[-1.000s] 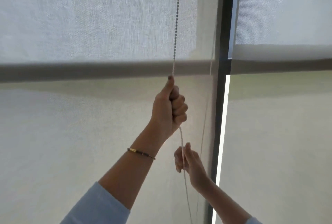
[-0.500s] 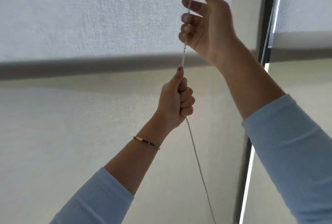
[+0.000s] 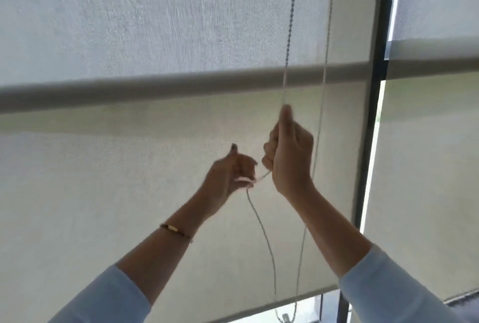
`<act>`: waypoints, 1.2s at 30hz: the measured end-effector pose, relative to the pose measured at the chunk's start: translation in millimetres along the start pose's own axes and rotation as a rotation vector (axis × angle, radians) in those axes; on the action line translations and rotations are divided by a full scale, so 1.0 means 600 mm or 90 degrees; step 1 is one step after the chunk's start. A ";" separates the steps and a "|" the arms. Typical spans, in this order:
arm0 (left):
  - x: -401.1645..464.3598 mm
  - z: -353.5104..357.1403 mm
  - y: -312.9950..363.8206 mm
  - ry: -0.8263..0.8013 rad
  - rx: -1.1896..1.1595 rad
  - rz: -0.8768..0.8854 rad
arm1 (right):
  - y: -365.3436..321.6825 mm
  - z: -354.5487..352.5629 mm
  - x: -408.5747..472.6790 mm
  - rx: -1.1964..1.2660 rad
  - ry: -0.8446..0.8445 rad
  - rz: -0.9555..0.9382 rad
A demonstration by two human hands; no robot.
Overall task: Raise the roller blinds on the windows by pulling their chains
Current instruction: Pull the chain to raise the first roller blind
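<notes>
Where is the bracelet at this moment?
In the head view, the bracelet sits lower centre-left, around the left wrist, between the left hand and the pale blue sleeve.

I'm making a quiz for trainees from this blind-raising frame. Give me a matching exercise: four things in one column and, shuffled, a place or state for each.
Things:
1. right hand
2. left hand
3. bracelet
4. blind's bottom edge

Places or states:
A. on the left wrist
B. higher grip, closed on the taut part of the bead chain
C. lifted a little, a strip of window showing beneath
D. lower grip, the chain hanging slack below it

Pairs: 1-B, 2-D, 3-A, 4-C
</notes>
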State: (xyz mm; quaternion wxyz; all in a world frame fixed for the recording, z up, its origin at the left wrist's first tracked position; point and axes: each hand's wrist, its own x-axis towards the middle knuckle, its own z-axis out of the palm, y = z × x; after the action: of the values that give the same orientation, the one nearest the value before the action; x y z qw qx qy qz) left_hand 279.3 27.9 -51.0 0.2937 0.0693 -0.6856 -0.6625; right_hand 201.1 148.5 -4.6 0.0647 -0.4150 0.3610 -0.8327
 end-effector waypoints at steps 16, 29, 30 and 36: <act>0.045 0.115 0.337 -0.021 -0.133 0.160 | 0.106 0.009 -0.199 -0.043 -0.091 0.301; -0.030 0.111 0.261 -0.138 -0.339 0.119 | -0.186 0.069 0.106 0.057 -0.214 0.145; -0.035 0.110 0.241 -0.129 -0.337 0.104 | -0.213 0.085 0.120 0.065 -0.228 0.126; -0.058 0.104 0.195 -0.097 -0.312 0.071 | -0.262 0.150 0.152 0.115 -0.210 0.105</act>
State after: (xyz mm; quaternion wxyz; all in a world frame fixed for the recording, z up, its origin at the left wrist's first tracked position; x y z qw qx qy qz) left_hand 311.3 112.0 52.3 0.2856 -0.0917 -0.5272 -0.7951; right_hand 238.6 177.0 192.4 0.2280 -0.5069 0.3023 -0.7744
